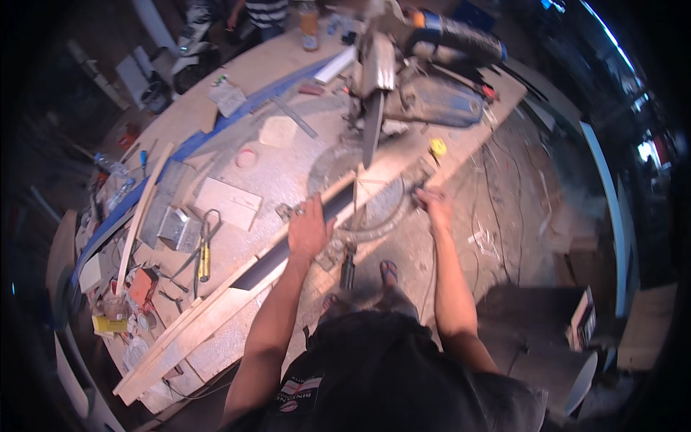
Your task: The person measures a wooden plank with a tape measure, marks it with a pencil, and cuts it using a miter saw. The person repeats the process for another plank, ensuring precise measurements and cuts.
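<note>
My left hand [308,227] grips long, pale wooden strips [183,331] with a dark gap between them, lying diagonally across the workbench [173,284]. Their far end reaches under the blade [373,126] of a mitre saw [435,101], whose round base [378,209] shows beside the wood. My right hand [435,205] is closed at a small dark part by the right side of that base; exactly what it holds is hard to make out. A black handle [348,266] sticks out from the base toward me. A yellow tape measure [437,147] sits on the board beyond my right hand.
Loose offcuts [227,201], yellow-handled pliers [204,263], a bottle [309,25] and scattered tools cover the bench. A person in a striped shirt [263,14] stands beyond it. Cables [504,216] lie on the floor at right, near dark sheets [525,317] and a leaning pale board [604,216].
</note>
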Demonstrator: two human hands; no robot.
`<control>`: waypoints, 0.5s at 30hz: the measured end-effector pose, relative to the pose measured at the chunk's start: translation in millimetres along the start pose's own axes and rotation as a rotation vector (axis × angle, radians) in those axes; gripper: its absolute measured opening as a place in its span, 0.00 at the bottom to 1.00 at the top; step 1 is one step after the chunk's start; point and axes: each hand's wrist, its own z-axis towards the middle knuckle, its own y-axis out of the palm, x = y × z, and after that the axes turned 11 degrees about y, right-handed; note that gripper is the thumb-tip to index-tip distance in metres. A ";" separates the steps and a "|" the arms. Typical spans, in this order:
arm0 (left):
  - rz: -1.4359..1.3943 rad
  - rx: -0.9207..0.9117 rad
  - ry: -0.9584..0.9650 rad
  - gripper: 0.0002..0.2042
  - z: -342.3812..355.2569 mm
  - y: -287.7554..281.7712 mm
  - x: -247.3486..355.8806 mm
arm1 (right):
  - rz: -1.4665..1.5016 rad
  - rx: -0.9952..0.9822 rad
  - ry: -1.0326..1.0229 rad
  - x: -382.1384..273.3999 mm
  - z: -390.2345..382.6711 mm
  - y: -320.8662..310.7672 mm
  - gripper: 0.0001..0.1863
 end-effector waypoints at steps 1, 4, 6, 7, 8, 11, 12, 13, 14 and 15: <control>0.021 -0.010 -0.009 0.42 -0.1 -0.5 1.1 | 0.006 0.076 0.021 -0.4 15.1 -14.7 0.27; 0.023 -0.030 -0.019 0.42 -1.5 -5.3 2.2 | -0.126 0.242 0.083 -4.7 83.7 -59.2 0.31; -0.007 -0.030 -0.039 0.42 -1.6 -8.5 5.6 | -0.107 0.260 0.090 -1.2 134.2 -81.3 0.28; 0.007 -0.043 -0.051 0.41 -1.6 -10.3 7.2 | -0.139 0.305 0.138 0.9 159.1 -90.7 0.26; 0.022 -0.038 -0.055 0.41 -2.1 -11.7 9.1 | -0.121 0.261 0.133 3.8 182.4 -99.5 0.24; 0.027 -0.032 -0.071 0.41 -1.6 -13.6 11.9 | -0.196 0.206 0.162 8.3 246.9 -117.2 0.19; 0.019 -0.035 -0.084 0.41 -1.9 -12.6 13.0 | -0.234 0.181 0.133 9.6 265.4 -121.6 0.19; -0.002 -0.037 -0.101 0.41 -2.6 -11.3 14.2 | -0.280 0.180 0.117 12.1 281.6 -123.3 0.19; 0.028 -0.034 -0.101 0.41 -1.7 -9.7 15.1 | -0.328 0.217 0.124 14.9 296.0 -121.2 0.19; 0.040 -0.016 -0.099 0.41 -1.7 -8.1 15.6 | -0.330 0.164 0.081 17.5 307.4 -119.4 0.18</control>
